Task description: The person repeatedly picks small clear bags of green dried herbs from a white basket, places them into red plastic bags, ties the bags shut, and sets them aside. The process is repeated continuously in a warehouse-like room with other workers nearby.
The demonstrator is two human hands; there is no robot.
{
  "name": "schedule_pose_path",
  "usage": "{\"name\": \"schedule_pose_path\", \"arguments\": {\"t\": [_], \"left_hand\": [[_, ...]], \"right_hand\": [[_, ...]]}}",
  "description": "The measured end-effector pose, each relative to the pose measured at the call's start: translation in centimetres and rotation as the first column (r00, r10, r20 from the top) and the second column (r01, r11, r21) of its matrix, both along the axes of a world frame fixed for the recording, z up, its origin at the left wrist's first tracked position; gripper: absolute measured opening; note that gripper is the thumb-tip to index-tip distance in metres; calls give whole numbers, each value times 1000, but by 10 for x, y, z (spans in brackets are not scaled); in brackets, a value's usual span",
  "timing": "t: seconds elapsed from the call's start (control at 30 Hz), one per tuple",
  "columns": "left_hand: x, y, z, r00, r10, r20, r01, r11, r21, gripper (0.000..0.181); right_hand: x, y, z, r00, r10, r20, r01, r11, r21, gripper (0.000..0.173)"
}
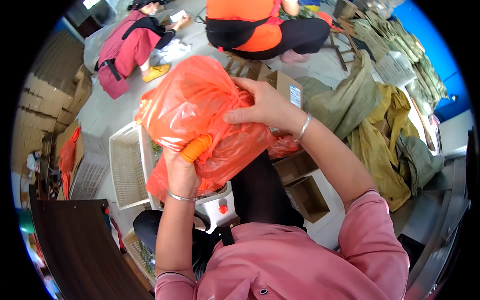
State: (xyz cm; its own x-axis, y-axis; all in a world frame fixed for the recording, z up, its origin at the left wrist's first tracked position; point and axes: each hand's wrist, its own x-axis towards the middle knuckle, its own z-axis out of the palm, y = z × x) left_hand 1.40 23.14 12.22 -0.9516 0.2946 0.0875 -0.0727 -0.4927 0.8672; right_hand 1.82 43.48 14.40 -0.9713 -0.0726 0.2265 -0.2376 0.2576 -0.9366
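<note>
A bulky red plastic bag (187,97) is held up in front of me, above my knees. My right hand (255,103) grips the bag's gathered part from the right, thumb and fingers around the bunched plastic. From below and to the left, my left hand (182,165) holds the bag's underside. An orange finger cover (197,148) sits on one left digit, and the plastic hides most of the other fingers. What fills the bag cannot be made out through the film. Under it stands a white plastic container (215,204) with more red plastic at its top.
A white plastic crate (127,168) stands at left. Open cardboard boxes (307,198) lie by my right leg, with green and yellow sacks (386,150) beyond. A dark tabletop (75,243) is at lower left. Two people, one in orange (243,33), one in pink (127,52), crouch or sit ahead.
</note>
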Motion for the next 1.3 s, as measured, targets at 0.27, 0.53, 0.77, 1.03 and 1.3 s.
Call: {"name": "schedule_pose_path", "arguments": {"t": [0.27, 0.53, 0.77, 1.03, 1.3], "left_hand": [[-30, 53, 4, 981, -195, -18, 190, 969, -158, 40], [-54, 102, -22, 868, -488, -88, 447, 847, -287, 40], [-44, 159, -61, 772, -629, 92, 631, 742, -226, 50], [-77, 134, -103, 808, -561, 180, 562, 644, -519, 78], [-81, 87, -110, 875, -361, 322, 483, 678, -554, 57]], "right_hand": [[-11, 59, -6, 990, 41, 135, -30, 997, -78, 75], [33, 70, -47, 981, -63, 186, 144, 875, -462, 66], [66, 108, -100, 899, -194, 394, 408, 698, -589, 44], [141, 154, -141, 798, -602, 34, 530, 728, 435, 69], [173, 153, -263, 992, 128, 11, -54, 336, 940, 59]]}}
